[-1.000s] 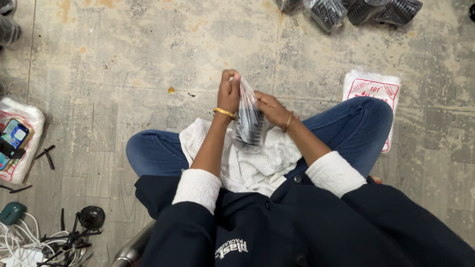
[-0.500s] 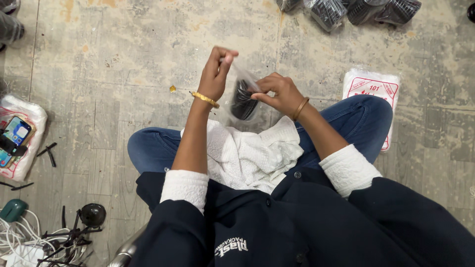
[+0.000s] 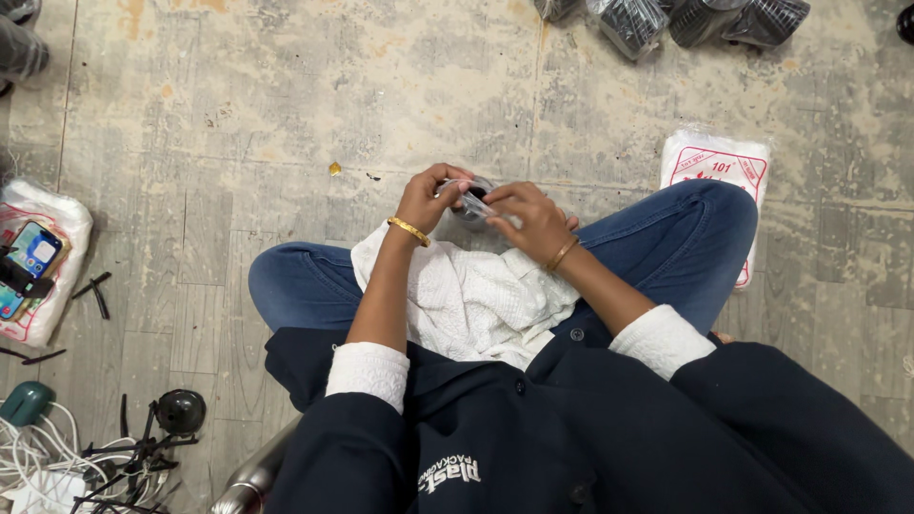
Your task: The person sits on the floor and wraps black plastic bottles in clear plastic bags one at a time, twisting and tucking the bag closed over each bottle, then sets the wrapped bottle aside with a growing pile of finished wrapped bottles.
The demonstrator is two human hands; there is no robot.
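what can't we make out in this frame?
- Clear bag, head view: mostly hidden by left hand and right hand; its dark contents can't be identified.
- Packed bags, top: cut off by the frame edge.
- Metal bottle, bottom: cut off by the edge and partly under the jacket sleeve.
- Phone screen: too small to read.

A white packet with red print (image 3: 716,171) is lying beside the knee. Bagged dark bundles (image 3: 666,19) are sitting ahead (top edge), and a phone (image 3: 29,262) is resting left.
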